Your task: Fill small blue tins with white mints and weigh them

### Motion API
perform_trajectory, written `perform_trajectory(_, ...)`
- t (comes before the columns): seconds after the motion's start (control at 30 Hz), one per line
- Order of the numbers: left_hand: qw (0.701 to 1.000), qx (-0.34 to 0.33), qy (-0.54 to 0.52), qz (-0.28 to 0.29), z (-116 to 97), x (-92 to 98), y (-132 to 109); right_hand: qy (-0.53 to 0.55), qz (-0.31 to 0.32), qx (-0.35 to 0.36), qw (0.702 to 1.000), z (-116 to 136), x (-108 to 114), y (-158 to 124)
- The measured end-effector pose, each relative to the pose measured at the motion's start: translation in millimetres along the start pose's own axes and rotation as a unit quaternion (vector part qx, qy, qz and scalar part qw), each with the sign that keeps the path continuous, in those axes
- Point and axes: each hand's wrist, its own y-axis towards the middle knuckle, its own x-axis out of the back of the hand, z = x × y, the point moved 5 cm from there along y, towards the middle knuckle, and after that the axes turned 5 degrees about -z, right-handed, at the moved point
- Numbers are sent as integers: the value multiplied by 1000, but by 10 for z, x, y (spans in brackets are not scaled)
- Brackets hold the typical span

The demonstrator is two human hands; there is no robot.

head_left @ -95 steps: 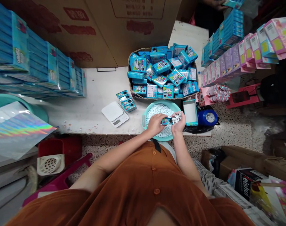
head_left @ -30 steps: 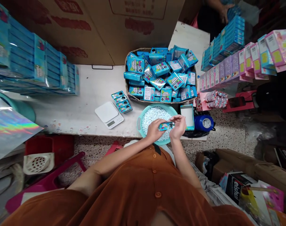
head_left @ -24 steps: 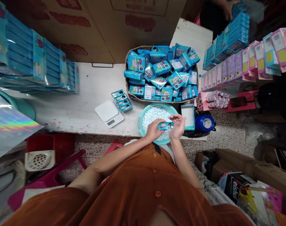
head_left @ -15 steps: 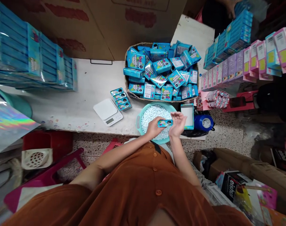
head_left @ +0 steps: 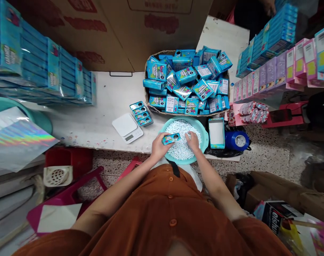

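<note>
A small blue candy box (head_left: 171,138) with a dark round spot near one end is gripped by my left hand (head_left: 159,146), over the left side of a turquoise basin (head_left: 206,139). Small white candies (head_left: 181,151) fill the basin. On the right side of the heap, my right hand (head_left: 193,141) has its fingers curled down into the candies; its fingertips are partly hidden. Several matching candy boxes (head_left: 142,114) stand in a row on the table, beside a white kitchen scale (head_left: 127,127).
Behind the basin, a cut-down carton (head_left: 147,96) overflows with blue packs. An open blue box (head_left: 216,133) and a blue tape roll (head_left: 238,140) lie right of it. Stacked blue packs (head_left: 36,67) rise at left, pink and purple boxes (head_left: 274,73) at right. Another person's hand (head_left: 270,6) shows top right.
My left hand has moved left with the candy box. My right hand has left its place beside the box and gone down into the candies. The view has shifted slightly.
</note>
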Motion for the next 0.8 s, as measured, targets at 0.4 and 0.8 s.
perform_trajectory(0.4,1000,-10,11,-17,-14,132,-78,-30,86,-39,995,102,-315,-261)
perform_trajectory(0.8,994,-87,52,49,-54,104,-70,682,106,-317,651,632,212,-241)
